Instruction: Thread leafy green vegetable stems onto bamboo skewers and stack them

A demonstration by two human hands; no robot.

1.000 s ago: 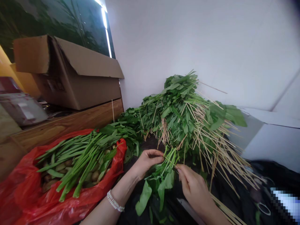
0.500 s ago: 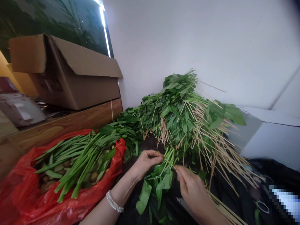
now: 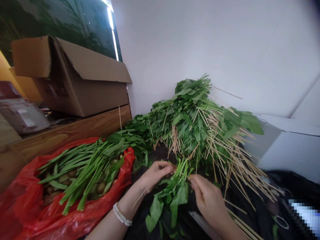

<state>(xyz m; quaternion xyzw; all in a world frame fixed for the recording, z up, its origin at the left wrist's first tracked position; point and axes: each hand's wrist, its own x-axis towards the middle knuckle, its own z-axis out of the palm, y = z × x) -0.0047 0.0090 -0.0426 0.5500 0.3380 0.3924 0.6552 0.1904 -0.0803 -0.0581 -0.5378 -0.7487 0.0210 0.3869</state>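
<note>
My left hand [image 3: 156,175] and my right hand [image 3: 206,200] both pinch the stems of a small bunch of leafy greens [image 3: 172,195], whose broad leaves hang down towards me. A pearl bracelet [image 3: 121,214] circles my left wrist. Just beyond the hands rises a large heap of leafy greens threaded on bamboo skewers [image 3: 192,123], and the skewer ends fan out to the right. To the left, a red plastic bag [image 3: 25,200] holds long green stalks [image 3: 85,170] lying over pale tubers [image 3: 100,187].
A cardboard box [image 3: 80,86] with raised flaps stands on a wooden ledge [image 3: 70,133] behind the bag. A white box [image 3: 287,146] is at the right, and scissors [image 3: 281,221] lie on dark sheeting [image 3: 250,213]. Loose skewers [image 3: 242,220] lie near my right hand.
My hands have drawn slightly closer around the bunch's stems, and the stems sit a little differently between my fingers. The heap, bag and boxes stay put apart from slight camera shift.
</note>
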